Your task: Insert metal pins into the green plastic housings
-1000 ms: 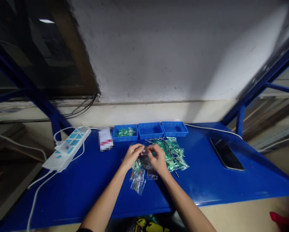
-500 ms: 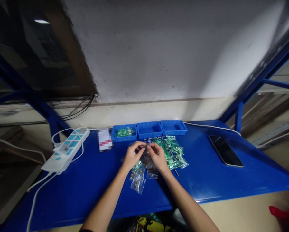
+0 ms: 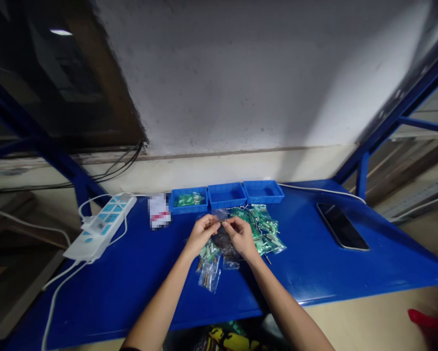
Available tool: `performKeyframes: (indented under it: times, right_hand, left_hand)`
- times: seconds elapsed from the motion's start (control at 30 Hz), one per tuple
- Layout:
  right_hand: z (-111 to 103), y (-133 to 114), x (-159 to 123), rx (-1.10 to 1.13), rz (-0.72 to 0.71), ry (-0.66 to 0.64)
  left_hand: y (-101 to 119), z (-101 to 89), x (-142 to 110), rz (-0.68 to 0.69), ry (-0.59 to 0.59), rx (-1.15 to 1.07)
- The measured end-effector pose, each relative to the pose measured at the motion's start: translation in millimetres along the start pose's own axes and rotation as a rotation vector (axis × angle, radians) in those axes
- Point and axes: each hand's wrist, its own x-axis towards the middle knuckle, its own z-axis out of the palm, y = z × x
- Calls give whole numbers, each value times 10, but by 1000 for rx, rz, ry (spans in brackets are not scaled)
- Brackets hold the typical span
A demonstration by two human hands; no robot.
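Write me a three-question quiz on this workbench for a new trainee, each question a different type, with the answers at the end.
1. Multiple choice: Which of the three blue bins holds green packets?
A) the left one
B) the middle one
C) the right one

2. True or false: The left hand and the right hand are close together, nearer the wearer than the blue bins.

3. Fill in the blank: On the left side of the blue table lies a long white ______ with a plug in it.

Key: 1. A; 2. True; 3. power strip
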Motion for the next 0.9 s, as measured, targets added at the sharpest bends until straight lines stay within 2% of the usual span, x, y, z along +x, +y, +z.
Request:
performKeyframes:
  times: [0.23, 0.5, 0.73, 0.9]
  right_hand:
    - [-6, 2, 31, 90, 68, -73]
    - [-17, -70, 24, 223, 241, -167]
    - [-12, -123, 3, 147, 174, -105]
    - [-9, -84, 14, 87, 136, -61]
  left_hand:
    - [-30, -55, 27, 78, 41, 52]
    - [18, -89, 14, 223, 96, 189]
    - [72, -61, -8, 271, 78, 253]
    - [77, -59, -7, 161, 80, 161]
